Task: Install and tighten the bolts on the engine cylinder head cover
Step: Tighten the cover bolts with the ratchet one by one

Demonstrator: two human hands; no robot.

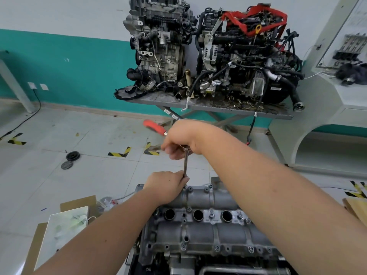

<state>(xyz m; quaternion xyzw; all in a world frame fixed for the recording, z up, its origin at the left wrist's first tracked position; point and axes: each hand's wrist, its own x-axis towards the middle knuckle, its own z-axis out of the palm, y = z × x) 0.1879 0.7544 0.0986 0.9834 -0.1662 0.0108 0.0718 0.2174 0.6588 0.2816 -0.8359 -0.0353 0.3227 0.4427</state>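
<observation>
The grey aluminium cylinder head cover (200,233) lies below me, with three round plug holes and several bolts seated along its edges. A ratchet wrench with a red handle (154,126) stands over the cover's far left corner, its metal extension bar (185,163) pointing straight down. My right hand (178,142) grips the ratchet head at the top of the bar. My left hand (167,185) pinches the bar's lower end just above a bolt at the far edge; the socket and that bolt are hidden by my fingers.
Two dismantled engines (208,48) sit on a grey scissor table (198,105) ahead. Flattened cardboard (79,203) and a plastic bag (65,227) lie on the tiled floor at left, with two round black parts (70,159) farther out. A wooden panel (357,209) is at right.
</observation>
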